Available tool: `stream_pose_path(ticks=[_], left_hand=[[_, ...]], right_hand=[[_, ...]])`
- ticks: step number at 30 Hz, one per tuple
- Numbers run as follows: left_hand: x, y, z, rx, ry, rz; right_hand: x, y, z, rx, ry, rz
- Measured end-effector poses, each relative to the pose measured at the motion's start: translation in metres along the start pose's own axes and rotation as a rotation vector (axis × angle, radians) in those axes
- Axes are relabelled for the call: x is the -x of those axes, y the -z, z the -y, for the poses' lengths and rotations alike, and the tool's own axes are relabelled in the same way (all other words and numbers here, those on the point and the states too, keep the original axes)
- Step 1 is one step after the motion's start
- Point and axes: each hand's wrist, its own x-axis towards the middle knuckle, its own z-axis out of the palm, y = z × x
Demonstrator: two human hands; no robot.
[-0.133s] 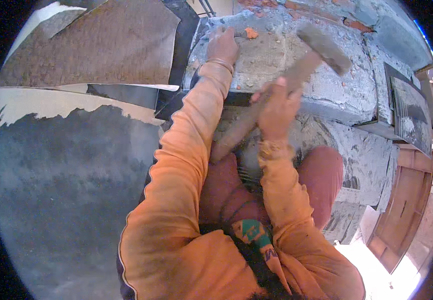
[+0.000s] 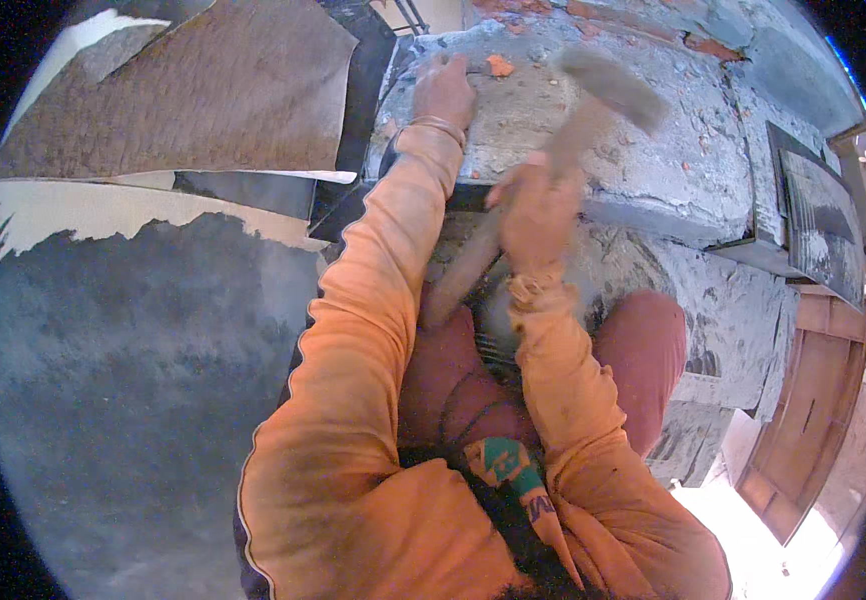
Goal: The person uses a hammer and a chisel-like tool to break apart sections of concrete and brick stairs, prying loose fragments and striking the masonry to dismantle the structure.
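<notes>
My right hand is wrapped round the wooden handle of a hammer, its heavy, dusty head raised over the concrete ledge and slightly blurred. The handle's lower end slants down left toward my knee. Toward the far left end of the same ledge, my left hand is closed, knuckles up. Something dark and thin shows beside its fingers, too small and hidden to make out. Just right of that hand lies an orange brick chip.
Exposed brick and rough plaster form the wall behind the ledge. A large brown sheet stands at the far left. On the right are a dark ridged panel and a brown wooden frame. My knees press close below the ledge.
The hammer and my right hand have swung left, the head moving a short way toward my left hand. My left hand has stayed in place.
</notes>
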Motion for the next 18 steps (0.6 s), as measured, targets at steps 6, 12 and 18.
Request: stream_pose_path(ticks=[6, 12, 18], left_hand=[[0.0, 0.008, 0.004, 0.025, 0.013, 0.04], [0.034, 0.015, 0.031, 0.103, -0.107, 0.025], [0.003, 0.03, 0.002, 0.046, 0.07, 0.056]], right_hand=[[-0.014, 0.016, -0.001, -0.014, -0.393, 0.26], [0.002, 0.024, -0.005, -0.065, -0.324, 0.117], [0.001, 0.024, 0.018, -0.089, -0.26, 0.146]])
